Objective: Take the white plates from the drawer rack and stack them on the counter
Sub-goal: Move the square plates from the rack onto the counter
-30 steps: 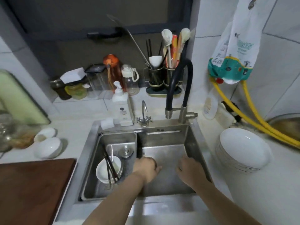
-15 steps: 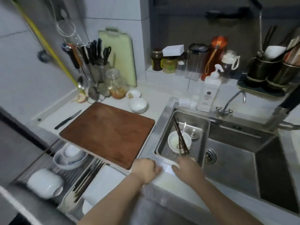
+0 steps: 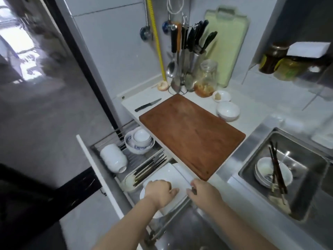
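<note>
From where I watch, the pull-out steel drawer rack (image 3: 115, 141) stands open under the counter, and no stacked plates show on the white counter (image 3: 255, 112) here, so I judge the unloading is still in hand. Left to right in the rack: one white cup on its side (image 3: 113, 157), one nest of blue-patterned bowls (image 3: 139, 141), one bundle of chopsticks (image 3: 150, 166), then the white plates (image 3: 162, 174) at the near end; I make out two at least, the rest hidden. My left hand (image 3: 159, 191) rests curled over them, whether gripping I cannot tell. My right hand (image 3: 202, 193) hovers beside their edge, its fingers hidden too. One brown wooden cutting board (image 3: 191, 134) lies above.
</note>
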